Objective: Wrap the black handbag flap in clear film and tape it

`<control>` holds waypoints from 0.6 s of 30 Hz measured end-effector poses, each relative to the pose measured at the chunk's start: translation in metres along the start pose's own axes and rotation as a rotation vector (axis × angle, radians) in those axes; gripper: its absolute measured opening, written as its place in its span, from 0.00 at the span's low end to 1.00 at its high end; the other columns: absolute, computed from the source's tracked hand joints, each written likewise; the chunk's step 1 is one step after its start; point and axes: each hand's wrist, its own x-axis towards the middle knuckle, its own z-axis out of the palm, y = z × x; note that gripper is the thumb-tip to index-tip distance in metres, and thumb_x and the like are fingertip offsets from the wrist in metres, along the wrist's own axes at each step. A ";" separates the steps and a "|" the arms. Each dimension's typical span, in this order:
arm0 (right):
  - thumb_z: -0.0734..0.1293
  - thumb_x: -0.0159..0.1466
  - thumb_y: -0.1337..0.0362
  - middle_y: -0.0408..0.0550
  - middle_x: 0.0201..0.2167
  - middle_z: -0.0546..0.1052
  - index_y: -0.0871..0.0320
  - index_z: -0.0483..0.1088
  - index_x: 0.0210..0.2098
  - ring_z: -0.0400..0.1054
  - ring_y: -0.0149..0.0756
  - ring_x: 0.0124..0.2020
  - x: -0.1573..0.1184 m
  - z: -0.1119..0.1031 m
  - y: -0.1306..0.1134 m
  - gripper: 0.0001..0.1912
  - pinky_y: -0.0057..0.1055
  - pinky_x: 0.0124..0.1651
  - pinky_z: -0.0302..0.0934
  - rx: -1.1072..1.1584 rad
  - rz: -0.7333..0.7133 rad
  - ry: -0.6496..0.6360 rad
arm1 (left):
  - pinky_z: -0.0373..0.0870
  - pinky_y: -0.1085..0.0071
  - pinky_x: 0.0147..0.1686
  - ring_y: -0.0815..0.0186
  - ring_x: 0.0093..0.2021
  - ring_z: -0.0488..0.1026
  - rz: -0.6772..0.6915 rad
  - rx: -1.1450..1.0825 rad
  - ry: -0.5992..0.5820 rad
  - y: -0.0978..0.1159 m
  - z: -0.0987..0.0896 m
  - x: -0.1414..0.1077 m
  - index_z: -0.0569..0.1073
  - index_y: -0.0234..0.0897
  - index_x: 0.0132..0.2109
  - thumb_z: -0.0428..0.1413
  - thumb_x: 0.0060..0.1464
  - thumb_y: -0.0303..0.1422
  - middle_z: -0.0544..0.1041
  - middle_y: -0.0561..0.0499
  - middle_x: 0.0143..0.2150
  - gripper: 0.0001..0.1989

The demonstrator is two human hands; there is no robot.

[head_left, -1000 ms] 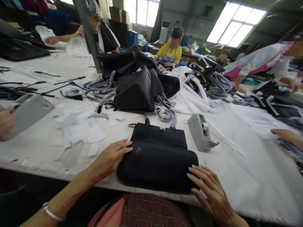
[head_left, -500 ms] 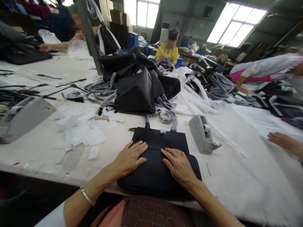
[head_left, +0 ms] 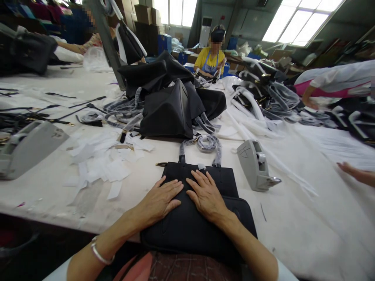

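A black bag (head_left: 199,230) lies flat at the front edge of the table, its wrapped handles (head_left: 217,154) pointing away from me. Flat on the left part of the bag rests my left hand (head_left: 161,199), fingers spread. My right hand (head_left: 206,195) lies palm down near the bag's middle, its fingers also apart and their tips close to the flap's upper part. Between the handles sits a coiled, plastic-wrapped strap (head_left: 206,143). A gold-coloured zip pull (head_left: 161,164) sticks out at the bag's upper left corner.
Grey tape dispensers stand right (head_left: 255,166) and left (head_left: 32,148). White paper pieces (head_left: 102,160) lie left of the bag. Black bags (head_left: 166,111) are piled behind it, near a metal post (head_left: 107,43). Another person's hand (head_left: 356,173) reaches in at right; other people are around the table.
My right hand has slid up and left across the bag, closer to my left hand. The bag sits slightly nearer to me. At far left, a black bag has been raised.
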 end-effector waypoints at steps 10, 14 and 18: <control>0.61 0.70 0.57 0.51 0.65 0.63 0.52 0.65 0.60 0.53 0.46 0.67 -0.002 -0.002 0.001 0.21 0.53 0.68 0.45 0.006 0.000 -0.024 | 0.69 0.60 0.49 0.52 0.47 0.74 -0.616 -0.356 0.216 -0.061 -0.045 0.114 0.69 0.30 0.55 0.54 0.60 0.42 0.77 0.40 0.44 0.22; 0.60 0.70 0.56 0.51 0.65 0.63 0.52 0.65 0.61 0.51 0.45 0.67 -0.002 -0.003 0.001 0.21 0.53 0.69 0.44 0.015 0.006 -0.038 | 0.72 0.69 0.35 0.59 0.35 0.76 -0.574 -0.506 0.183 -0.059 -0.036 0.162 0.69 0.25 0.53 0.54 0.60 0.39 0.78 0.40 0.39 0.21; 0.59 0.71 0.57 0.51 0.65 0.63 0.53 0.65 0.61 0.51 0.45 0.68 -0.002 -0.003 0.001 0.21 0.52 0.69 0.44 0.011 0.027 -0.024 | 0.70 0.76 0.28 0.69 0.29 0.74 -0.450 -0.617 0.264 -0.032 -0.032 0.183 0.60 0.34 0.62 0.48 0.62 0.29 0.76 0.45 0.45 0.22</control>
